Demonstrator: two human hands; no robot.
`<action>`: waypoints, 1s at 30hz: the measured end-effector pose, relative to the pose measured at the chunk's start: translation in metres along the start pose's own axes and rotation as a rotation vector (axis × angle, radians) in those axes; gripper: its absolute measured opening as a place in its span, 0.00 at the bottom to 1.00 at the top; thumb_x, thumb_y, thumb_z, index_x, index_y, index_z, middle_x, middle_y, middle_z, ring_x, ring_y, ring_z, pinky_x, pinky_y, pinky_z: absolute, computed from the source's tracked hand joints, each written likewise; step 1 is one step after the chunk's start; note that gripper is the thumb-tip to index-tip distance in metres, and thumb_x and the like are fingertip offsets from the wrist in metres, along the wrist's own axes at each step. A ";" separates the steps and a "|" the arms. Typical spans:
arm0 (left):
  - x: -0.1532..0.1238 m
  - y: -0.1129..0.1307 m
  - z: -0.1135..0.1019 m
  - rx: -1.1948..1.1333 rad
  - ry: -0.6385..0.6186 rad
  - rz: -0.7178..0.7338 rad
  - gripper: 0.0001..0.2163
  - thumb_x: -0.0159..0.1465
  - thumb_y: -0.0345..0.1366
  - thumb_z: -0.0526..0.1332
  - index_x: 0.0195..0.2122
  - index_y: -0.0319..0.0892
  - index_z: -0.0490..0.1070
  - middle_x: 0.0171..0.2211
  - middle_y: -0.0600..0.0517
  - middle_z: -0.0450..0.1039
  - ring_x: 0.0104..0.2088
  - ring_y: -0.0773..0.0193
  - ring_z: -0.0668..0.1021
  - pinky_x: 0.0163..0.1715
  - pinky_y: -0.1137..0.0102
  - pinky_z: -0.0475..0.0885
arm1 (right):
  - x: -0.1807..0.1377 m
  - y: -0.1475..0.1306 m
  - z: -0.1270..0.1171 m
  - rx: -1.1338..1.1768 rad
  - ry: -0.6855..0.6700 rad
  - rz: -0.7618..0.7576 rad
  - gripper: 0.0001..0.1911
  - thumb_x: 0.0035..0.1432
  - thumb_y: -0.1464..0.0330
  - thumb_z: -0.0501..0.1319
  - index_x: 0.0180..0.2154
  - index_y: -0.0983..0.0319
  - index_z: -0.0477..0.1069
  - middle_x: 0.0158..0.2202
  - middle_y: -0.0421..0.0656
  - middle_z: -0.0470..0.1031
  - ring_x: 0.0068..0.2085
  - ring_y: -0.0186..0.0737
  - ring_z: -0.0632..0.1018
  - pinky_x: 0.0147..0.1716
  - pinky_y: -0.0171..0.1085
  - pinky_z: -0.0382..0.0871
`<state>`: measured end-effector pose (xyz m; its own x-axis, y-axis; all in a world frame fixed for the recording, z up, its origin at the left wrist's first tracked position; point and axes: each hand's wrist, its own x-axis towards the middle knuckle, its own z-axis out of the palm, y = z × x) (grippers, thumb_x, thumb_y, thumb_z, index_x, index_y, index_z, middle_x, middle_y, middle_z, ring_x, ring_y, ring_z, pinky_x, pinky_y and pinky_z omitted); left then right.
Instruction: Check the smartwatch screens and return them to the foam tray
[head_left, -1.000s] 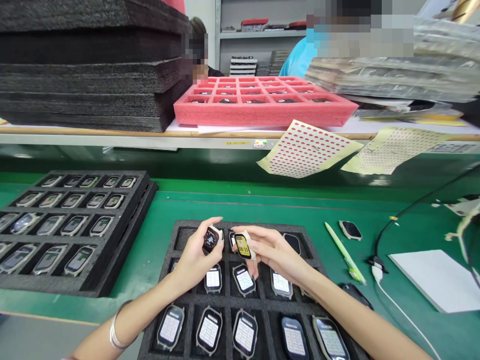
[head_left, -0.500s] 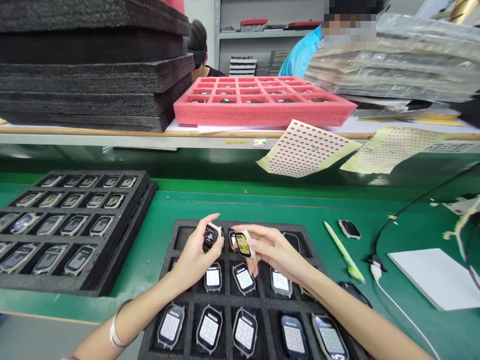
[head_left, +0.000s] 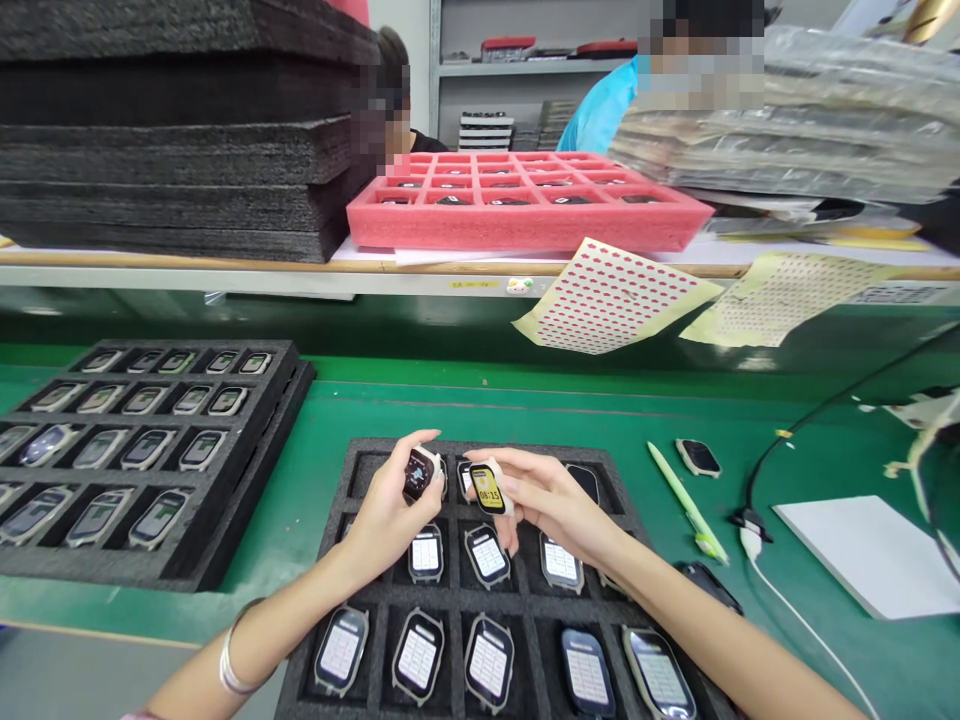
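My left hand (head_left: 390, 510) pinches a smartwatch body with a dark lit screen (head_left: 417, 475), tilted toward me. My right hand (head_left: 551, 500) grips a second smartwatch body (head_left: 489, 490) whose screen shows a yellow clock face. Both hands hover over the far rows of a black foam tray (head_left: 341, 490) in front of me. Several watch bodies (head_left: 487, 662) with lit white screens lie in its cells. A silver bangle sits on my left wrist.
A second black foam tray (head_left: 289, 372) full of watch bodies lies at the left. A green pen (head_left: 686, 503), a loose watch body (head_left: 699, 458), a cable (head_left: 757, 545) and a white pad (head_left: 874, 555) lie at the right. A pink tray (head_left: 525, 228), stacked foam and sticker sheets (head_left: 611, 300) occupy the shelf. Two people sit beyond.
Both hands stay almost still over the tray; the watch in my left hand has tilted slightly.
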<state>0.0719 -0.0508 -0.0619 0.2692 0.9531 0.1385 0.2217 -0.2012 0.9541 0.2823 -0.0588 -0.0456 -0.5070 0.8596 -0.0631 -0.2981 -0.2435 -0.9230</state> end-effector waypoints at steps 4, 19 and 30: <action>0.002 -0.003 0.004 -0.161 -0.075 -0.113 0.23 0.63 0.39 0.58 0.59 0.45 0.54 0.33 0.53 0.65 0.28 0.65 0.71 0.27 0.72 0.71 | 0.000 -0.001 0.001 0.027 0.023 0.034 0.24 0.63 0.67 0.59 0.59 0.62 0.59 0.40 0.50 0.76 0.26 0.40 0.80 0.23 0.35 0.75; 0.006 -0.002 0.003 -0.753 -0.176 -0.267 0.14 0.63 0.35 0.56 0.49 0.39 0.62 0.38 0.45 0.74 0.39 0.56 0.77 0.35 0.64 0.75 | 0.001 0.000 -0.002 -0.025 0.089 0.040 0.18 0.61 0.69 0.55 0.53 0.64 0.63 0.41 0.52 0.76 0.24 0.42 0.80 0.18 0.35 0.74; 0.007 -0.002 0.003 -0.731 -0.190 -0.241 0.14 0.63 0.33 0.55 0.49 0.40 0.63 0.39 0.45 0.74 0.40 0.55 0.77 0.35 0.65 0.74 | 0.000 0.002 -0.002 -0.065 0.111 0.016 0.21 0.60 0.68 0.59 0.54 0.64 0.63 0.41 0.51 0.77 0.24 0.43 0.81 0.18 0.34 0.75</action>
<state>0.0763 -0.0445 -0.0642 0.4616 0.8836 -0.0788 -0.3597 0.2676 0.8939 0.2835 -0.0586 -0.0485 -0.4170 0.9014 -0.1161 -0.2360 -0.2307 -0.9440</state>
